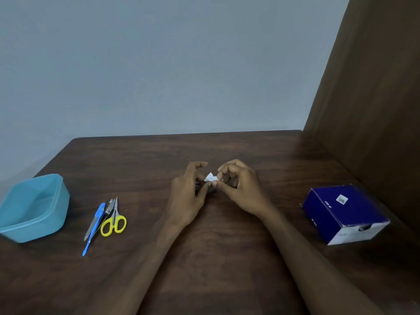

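Observation:
Both my hands meet over the middle of the dark wooden table (pixel 227 246). Between them is a small white crumpled scrap (pixel 210 177), maybe paper or a wrapper. My right hand (pixel 241 187) pinches it with curled fingers and thumb. My left hand (pixel 189 194) has its fingers curled beside the scrap and its thumb reaches toward it from below. Something dark lies under the scrap between my hands, too hidden to identify.
A light blue plastic tub (pixel 34 208) stands at the left edge. Yellow-handled scissors (pixel 114 220), a blue-handled tool (pixel 94 228) and a metal file lie beside it. A dark blue box (pixel 345 212) sits at the right, near a brown panel (pixel 375 110).

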A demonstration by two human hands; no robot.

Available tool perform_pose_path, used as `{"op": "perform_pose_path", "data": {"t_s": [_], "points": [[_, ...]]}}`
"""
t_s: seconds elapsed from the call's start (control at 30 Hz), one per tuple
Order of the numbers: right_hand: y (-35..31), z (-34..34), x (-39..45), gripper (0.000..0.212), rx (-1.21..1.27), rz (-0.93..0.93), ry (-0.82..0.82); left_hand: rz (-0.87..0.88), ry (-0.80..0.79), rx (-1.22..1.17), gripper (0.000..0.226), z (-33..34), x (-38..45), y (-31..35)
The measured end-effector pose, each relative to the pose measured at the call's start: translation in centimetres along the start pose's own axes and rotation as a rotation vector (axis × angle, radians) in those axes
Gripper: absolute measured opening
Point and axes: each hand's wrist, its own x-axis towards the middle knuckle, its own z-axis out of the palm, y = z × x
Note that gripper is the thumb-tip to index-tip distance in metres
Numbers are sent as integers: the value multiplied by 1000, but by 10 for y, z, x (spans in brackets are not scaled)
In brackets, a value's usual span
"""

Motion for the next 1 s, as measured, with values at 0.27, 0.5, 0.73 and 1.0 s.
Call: {"op": "perform_pose_path", "data": {"t_s": [0.27, 0.5, 0.73, 1.0], "points": [[-3, -10, 0, 19, 484, 246, 171, -21, -8, 15, 43, -2, -1, 0], [-2, -12, 1, 21, 722, 409, 266, -30, -42, -5, 25, -1, -6, 4], [5, -18, 8, 17, 828, 419, 374, -114, 2, -8, 13, 13, 3, 13], [11, -35, 8, 14, 827, 476, 592, -170, -124, 350, 24, 67, 26, 40]]}}
